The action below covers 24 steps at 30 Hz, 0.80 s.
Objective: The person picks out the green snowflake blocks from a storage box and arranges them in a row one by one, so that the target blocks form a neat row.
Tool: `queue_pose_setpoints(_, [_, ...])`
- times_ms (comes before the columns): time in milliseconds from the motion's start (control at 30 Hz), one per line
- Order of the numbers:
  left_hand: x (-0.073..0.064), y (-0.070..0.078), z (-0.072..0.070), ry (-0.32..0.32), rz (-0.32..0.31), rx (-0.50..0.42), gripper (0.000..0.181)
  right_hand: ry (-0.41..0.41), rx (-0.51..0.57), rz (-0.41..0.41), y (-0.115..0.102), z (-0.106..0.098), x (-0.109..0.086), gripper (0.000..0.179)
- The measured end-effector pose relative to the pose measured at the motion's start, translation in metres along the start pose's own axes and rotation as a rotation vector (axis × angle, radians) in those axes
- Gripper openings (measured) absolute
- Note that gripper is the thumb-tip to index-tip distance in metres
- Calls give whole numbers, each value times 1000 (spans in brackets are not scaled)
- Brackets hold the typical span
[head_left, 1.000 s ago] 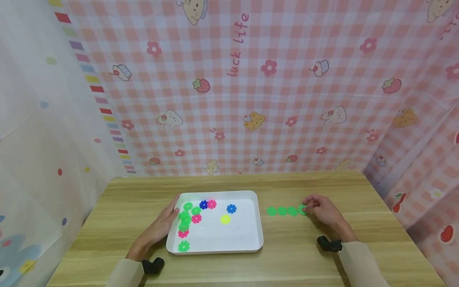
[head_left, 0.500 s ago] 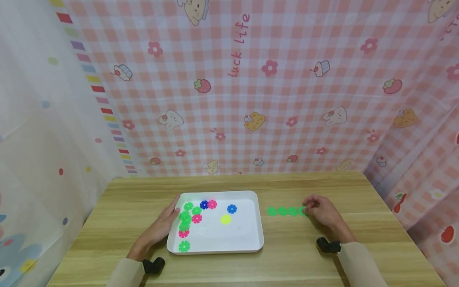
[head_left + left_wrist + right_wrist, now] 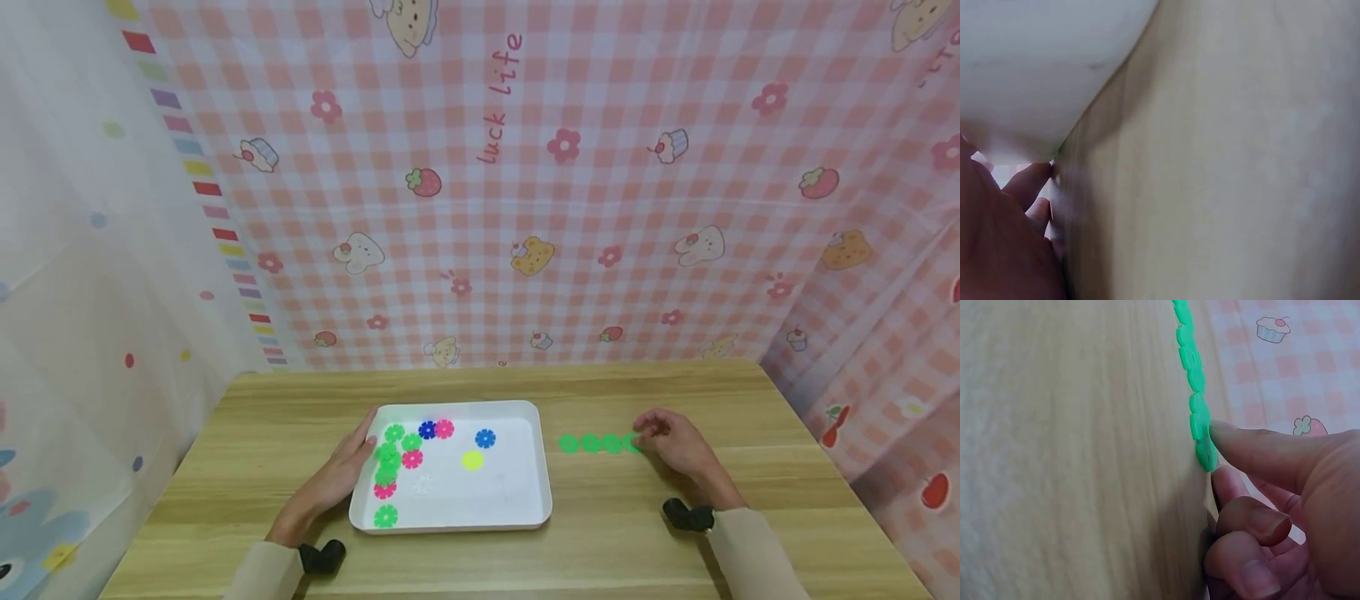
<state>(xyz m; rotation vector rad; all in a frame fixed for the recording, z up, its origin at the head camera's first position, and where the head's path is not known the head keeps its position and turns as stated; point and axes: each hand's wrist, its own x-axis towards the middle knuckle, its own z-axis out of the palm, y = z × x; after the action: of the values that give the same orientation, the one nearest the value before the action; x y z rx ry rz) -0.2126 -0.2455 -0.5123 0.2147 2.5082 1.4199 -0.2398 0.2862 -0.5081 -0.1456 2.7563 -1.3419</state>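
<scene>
My left hand lies along the left side of a white tray, its fingers extended against the wall. In the left wrist view, the fingers touch the tray's side near the tabletop. On the wood right of the tray runs a row of green notched plastic discs. My right hand is at the row's right end, where thumb and forefinger pinch the last green disc. That disc is partly hidden by the fingers in the head view. The other fingers of this hand are curled.
Inside the tray are several green discs, pink discs, a dark blue disc, a lighter blue disc, a yellow disc and a pale one. A checked cloth hangs behind the wooden table.
My right fingers have shifted slightly over the last green disc and now cover more of it. The left hand and the tray stay in place.
</scene>
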Motion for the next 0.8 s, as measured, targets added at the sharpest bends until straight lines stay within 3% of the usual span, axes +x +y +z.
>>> queue_pose_setpoints(367, [0,-3,1,1,-5,5,56,-11,-9,5,-7,-2,4,25])
queue_pose_setpoints(567, [1,-2,1,-2,9,2,56,-54,27,-22,-39,2,13,26])
queue_pose_setpoints(800, [2,-4,1,-1,24,1,58,-91,131,-157,-84,27,20,19])
